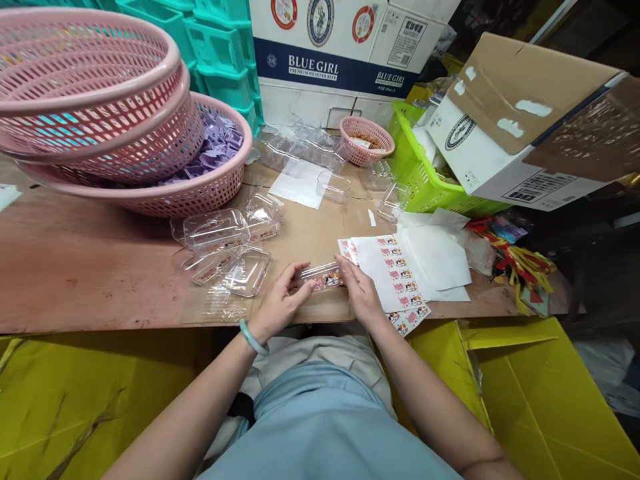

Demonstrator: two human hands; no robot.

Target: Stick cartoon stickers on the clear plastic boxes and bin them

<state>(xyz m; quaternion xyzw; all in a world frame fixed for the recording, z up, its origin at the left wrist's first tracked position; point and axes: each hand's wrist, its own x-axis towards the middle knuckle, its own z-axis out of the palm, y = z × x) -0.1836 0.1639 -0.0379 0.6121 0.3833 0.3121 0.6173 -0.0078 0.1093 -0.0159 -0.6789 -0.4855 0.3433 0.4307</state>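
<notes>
My left hand [281, 301] and my right hand [361, 293] both pinch a small clear plastic case [323, 276] with a pink cartoon label, held just above the near edge of the wooden table [75, 267]. The left fingers grip its left end, the right fingers its right end. A pale green bangle sits on my left wrist. Right of my right hand lie sticker sheets [400, 277] printed with small pink and orange pictures, partly under blank white backing sheets [435, 257]. Left of my hands lies a heap of clear plastic cases [227, 247].
Stacked pink baskets [100, 100] at the back left hold purple pieces [217, 150]. A small pink basket [367, 139], a green basket [425, 177], cardboard boxes [525, 120] and teal crates [220, 47] line the back. Yellow boxes [540, 400] stand below the table on both sides.
</notes>
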